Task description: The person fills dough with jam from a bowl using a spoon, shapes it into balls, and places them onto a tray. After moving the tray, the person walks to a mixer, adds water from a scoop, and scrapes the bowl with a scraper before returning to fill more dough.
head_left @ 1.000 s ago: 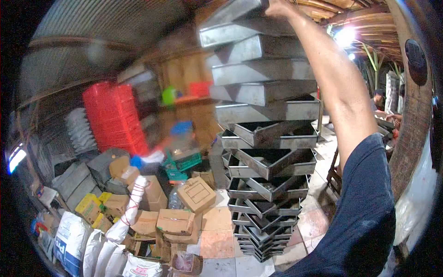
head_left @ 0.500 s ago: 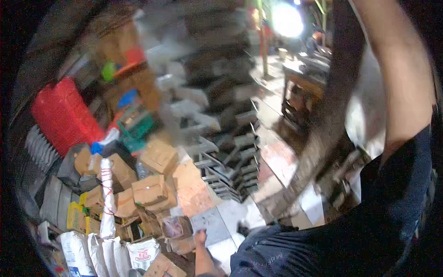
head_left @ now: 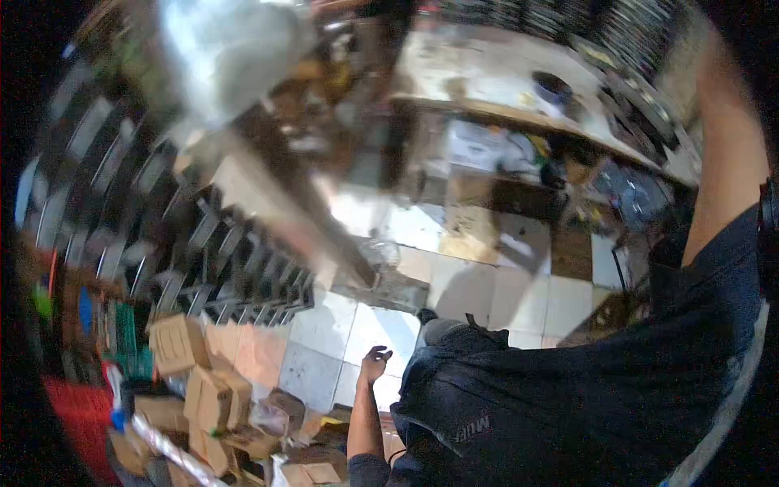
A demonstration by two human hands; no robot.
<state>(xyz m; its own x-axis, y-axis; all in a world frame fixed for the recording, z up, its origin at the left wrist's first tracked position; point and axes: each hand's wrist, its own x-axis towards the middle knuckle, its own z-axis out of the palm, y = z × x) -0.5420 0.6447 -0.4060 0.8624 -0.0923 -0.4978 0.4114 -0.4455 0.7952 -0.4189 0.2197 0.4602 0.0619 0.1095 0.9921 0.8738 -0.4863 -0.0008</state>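
My left hand (head_left: 375, 364) hangs low over the tiled floor (head_left: 316, 357), its fingers slightly curled and apart, with nothing in them. Nearest to it are the front of my dark clothes (head_left: 462, 381) and, further left, a pile of cardboard boxes (head_left: 211, 398). On the far right my right forearm (head_left: 726, 154) is raised. It runs into the blurred upper edge, and the right hand itself does not show.
Tall stacks of grey metal pieces (head_left: 243, 276) stand at the left. A wooden post (head_left: 324, 219) rises from the floor ahead. Beyond it is a workbench (head_left: 479, 61) with a dark cup (head_left: 553, 88) and cluttered shelves below. A red container (head_left: 77, 422) is at lower left.
My view has swung to the right, so the boxes and metal stacks have shifted left and the workbench has come into sight. My left hand's fingers now show more clearly.
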